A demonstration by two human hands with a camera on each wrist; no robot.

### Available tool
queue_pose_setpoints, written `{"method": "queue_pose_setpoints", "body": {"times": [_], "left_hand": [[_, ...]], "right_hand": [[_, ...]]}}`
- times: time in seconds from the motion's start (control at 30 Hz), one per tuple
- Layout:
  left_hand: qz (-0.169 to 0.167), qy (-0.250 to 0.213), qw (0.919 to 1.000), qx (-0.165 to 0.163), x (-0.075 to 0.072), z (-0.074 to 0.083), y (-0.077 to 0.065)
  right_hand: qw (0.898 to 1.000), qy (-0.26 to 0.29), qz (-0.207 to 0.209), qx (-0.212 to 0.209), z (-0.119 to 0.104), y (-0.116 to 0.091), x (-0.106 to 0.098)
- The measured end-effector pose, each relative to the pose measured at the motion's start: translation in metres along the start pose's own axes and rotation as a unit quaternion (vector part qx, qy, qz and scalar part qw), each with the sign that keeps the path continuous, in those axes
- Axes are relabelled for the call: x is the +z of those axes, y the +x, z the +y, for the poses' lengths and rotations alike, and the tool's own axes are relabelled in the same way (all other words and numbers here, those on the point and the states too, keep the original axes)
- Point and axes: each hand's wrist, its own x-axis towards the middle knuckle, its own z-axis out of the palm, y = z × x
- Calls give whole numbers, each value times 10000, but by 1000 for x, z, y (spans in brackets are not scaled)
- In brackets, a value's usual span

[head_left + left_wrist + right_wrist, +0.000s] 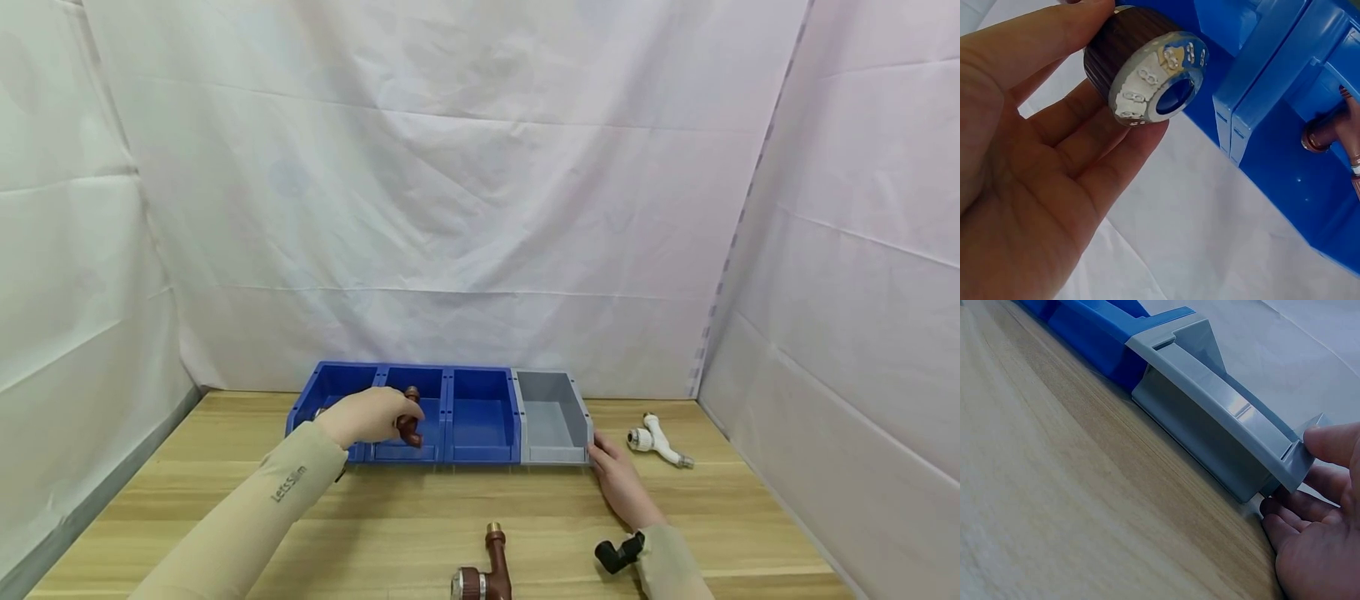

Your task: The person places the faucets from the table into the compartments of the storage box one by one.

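Observation:
My left hand [371, 415] holds a dark brown tap [409, 430] above the second blue bin [405, 453] from the left. In the left wrist view, thumb and fingers are around its ribbed knob [1141, 69], whose silvery end face has a blue centre. Another brown tap [1335, 130] lies in the neighbouring blue bin, mostly hidden by my left arm in the head view. On the other side, my right hand [619, 483] grips the front right corner of the grey bin [555, 455], thumb on the rim and fingers underneath.
Three blue bins and the grey one stand joined in a row along the back of the wooden table [420, 508]. A white tap [657, 439] lies to the right, and a brown tap [495, 575] near the front edge. White cloth [450, 208] hangs behind and at both sides.

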Motion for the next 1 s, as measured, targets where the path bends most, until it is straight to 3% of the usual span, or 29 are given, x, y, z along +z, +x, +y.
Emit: {"method": "queue_pose_setpoints", "body": {"times": [0.27, 0.67, 1.0], "left_hand": [[-76, -121, 9996, -239, 0, -1, 5], [-60, -169, 9995, -248, 4, -4, 8], [-76, 8, 9992, -396, 3, -2, 20]], "right_hand": [[10000, -22, -38, -17, -1, 1, -1], [10000, 36, -1, 6, 0, 2, -1], [10000, 93, -4, 12, 3, 2, -2]]}}
